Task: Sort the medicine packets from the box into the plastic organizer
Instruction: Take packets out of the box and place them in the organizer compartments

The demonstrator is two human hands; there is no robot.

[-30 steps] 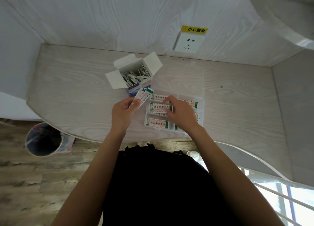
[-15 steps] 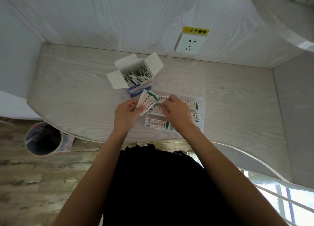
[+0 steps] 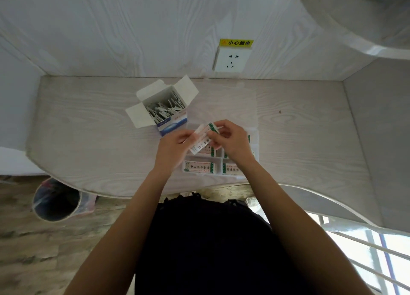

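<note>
We see both hands meeting over a clear plastic organizer [image 3: 254, 147] with small compartments, which lies on the pale wood-grain tabletop [image 3: 88, 126] close to its near edge. The left hand [image 3: 172, 149] pinches the lower end of a few white medicine packets with green end bands [image 3: 203, 140], held tilted above the organizer, while the right hand [image 3: 230, 139] pinches their upper end with fingertips and thumb curled in. Below the hands, at about six o'clock from the held packets, two near compartments each hold a flat packet [image 3: 199, 167] printed side up. The open white and blue cardboard box [image 3: 165, 111], flaps spread and stuffed with grey sachets, stands at about ten o'clock from the organizer, just beside it. A white wall socket [image 3: 231, 59] sits at twelve o'clock, and a round bin [image 3: 54, 202] stands on the floor at eight o'clock.
</note>
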